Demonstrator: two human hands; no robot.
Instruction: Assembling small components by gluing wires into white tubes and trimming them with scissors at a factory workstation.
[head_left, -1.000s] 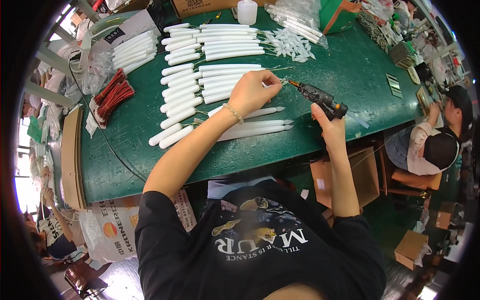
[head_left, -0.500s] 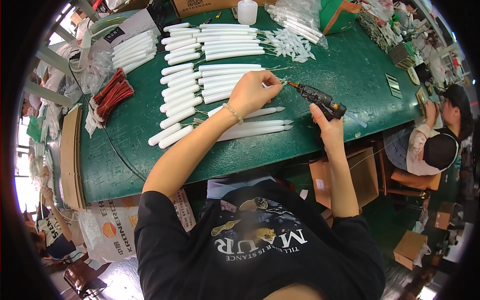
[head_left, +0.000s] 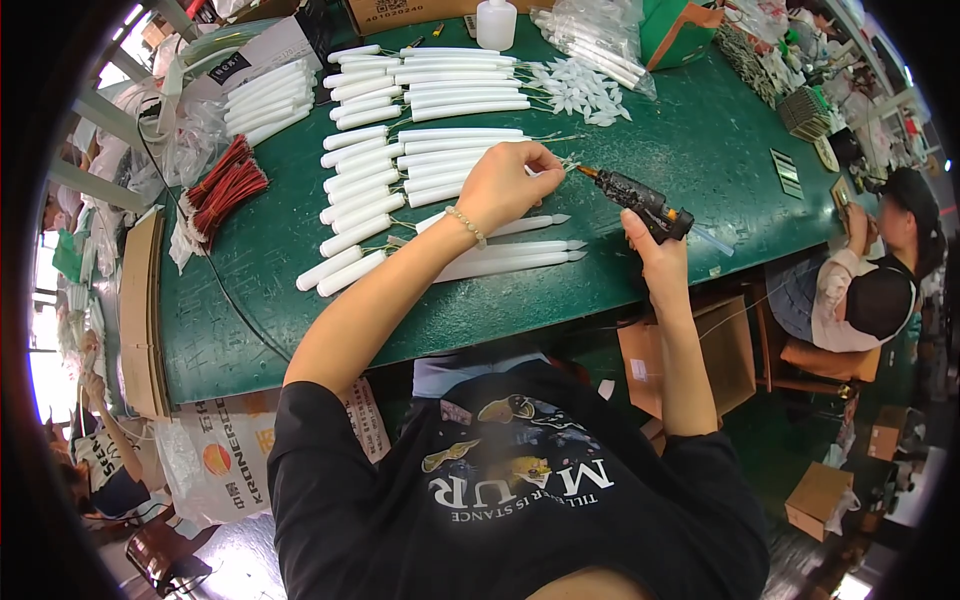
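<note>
My left hand (head_left: 510,185) is closed in a pinch over the right ends of a row of white taper candle sticks (head_left: 440,167). Thin pale wires (head_left: 571,163) poke out past its fingertips; the rest of what it grips is hidden. My right hand (head_left: 660,262) is wrapped around a black hot glue gun (head_left: 636,198), whose brassy nozzle points left, close beside those wires. Below my left hand lie candle sticks with pointed translucent tips (head_left: 576,251). A pile of loose translucent flame-shaped tips (head_left: 583,88) sits beyond my hands.
Red wire bundles (head_left: 228,190) and more white sticks (head_left: 270,100) lie on the left of the green table (head_left: 400,335). A white bottle (head_left: 495,25) and bagged sticks (head_left: 600,45) stand at the back. A co-worker (head_left: 875,270) sits at right; an open carton (head_left: 725,350) is below the edge.
The glue gun's nozzle has shifted very slightly. My left hand keeps its place over the candle ends.
</note>
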